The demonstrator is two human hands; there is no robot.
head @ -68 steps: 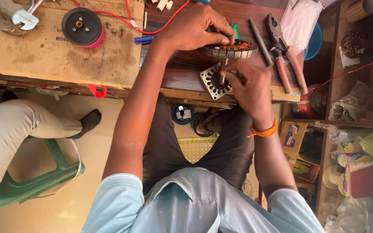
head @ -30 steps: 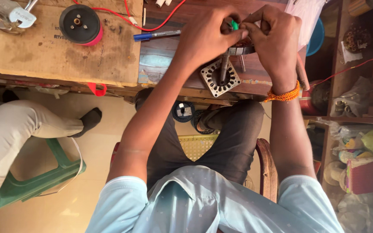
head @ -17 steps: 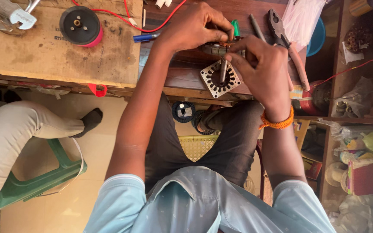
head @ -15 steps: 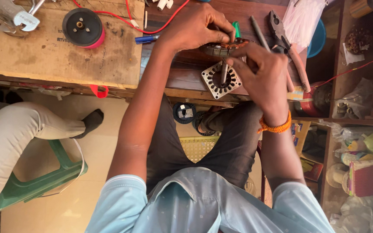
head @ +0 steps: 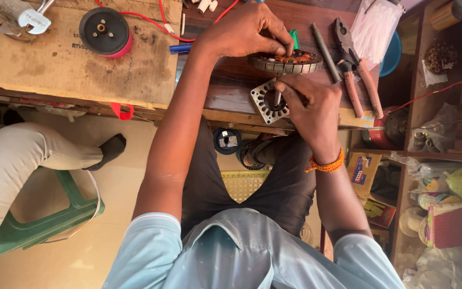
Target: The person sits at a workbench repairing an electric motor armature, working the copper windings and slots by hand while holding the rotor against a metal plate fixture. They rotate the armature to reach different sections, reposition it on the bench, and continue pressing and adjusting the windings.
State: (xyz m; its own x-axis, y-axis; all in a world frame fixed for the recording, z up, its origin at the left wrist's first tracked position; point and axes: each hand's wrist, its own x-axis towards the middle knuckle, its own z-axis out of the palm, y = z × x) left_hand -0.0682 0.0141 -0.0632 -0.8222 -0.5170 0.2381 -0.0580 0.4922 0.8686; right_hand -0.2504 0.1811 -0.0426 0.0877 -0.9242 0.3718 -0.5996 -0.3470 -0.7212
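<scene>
The wound stator [head: 286,61] sits mid-bench [head: 225,91], the plate [head: 267,101] at the near edge. Pliers [head: 356,59] lie right, the spool [head: 104,31] far left.

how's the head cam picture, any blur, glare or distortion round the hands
Head view: even daylight, no glare; left hand and right hand sharp on the round stator; the shelves at right sit in shade; wide lens bends the edges.

Metal stator [head: 286,62], worn wood bench [head: 231,91], matt cardboard [head: 70,64]
</scene>
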